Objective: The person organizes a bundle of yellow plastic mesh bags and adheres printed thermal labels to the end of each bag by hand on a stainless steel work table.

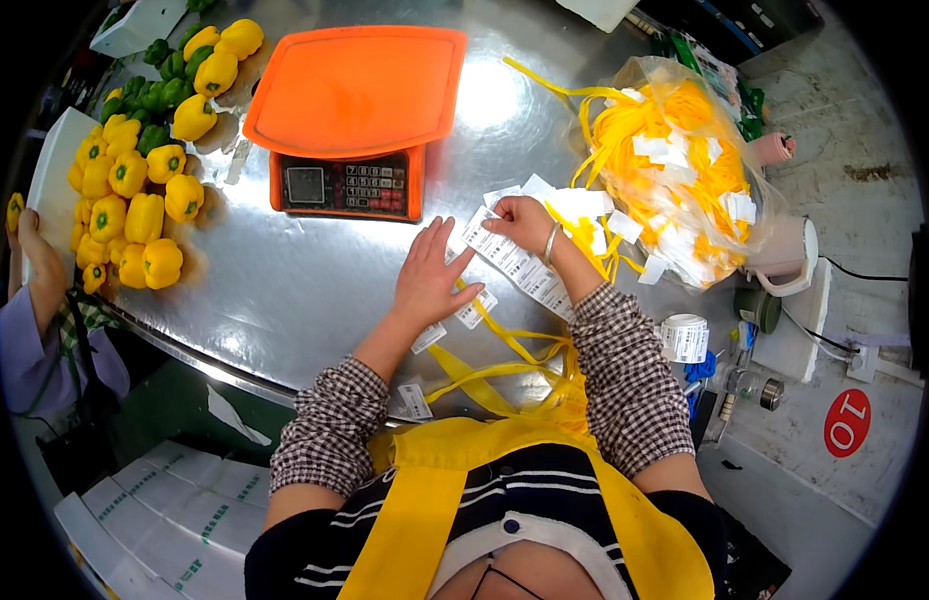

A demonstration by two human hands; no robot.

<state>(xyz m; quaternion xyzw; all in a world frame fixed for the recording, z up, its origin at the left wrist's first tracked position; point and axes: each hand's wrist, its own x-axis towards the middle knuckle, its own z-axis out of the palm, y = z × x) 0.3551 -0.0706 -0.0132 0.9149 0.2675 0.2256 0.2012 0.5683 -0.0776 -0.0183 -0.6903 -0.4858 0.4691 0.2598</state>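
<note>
My right hand [526,225], wearing a bangle, pinches the upper end of a strip of printed labels [520,264]. The strip runs down to the right under my forearm. My left hand [434,271] lies palm down with its fingers spread, by the strip's left edge; whether it presses on a tag there is hidden. Just below that hand are yellow flat bands [502,330] with printed tags [477,308] on their ends. More blank white tags [577,201] lie beyond my right hand, by a clear plastic bag [674,172] full of yellow bands.
An orange digital scale [352,94] stands ahead on the steel table [277,277]. Yellow bell peppers [126,176] and green peppers [160,94] are heaped at left, where another person's hand [42,251] holds a white box. A label roll [685,337], pink pitcher [783,255] and glass bottle [746,381] are at right.
</note>
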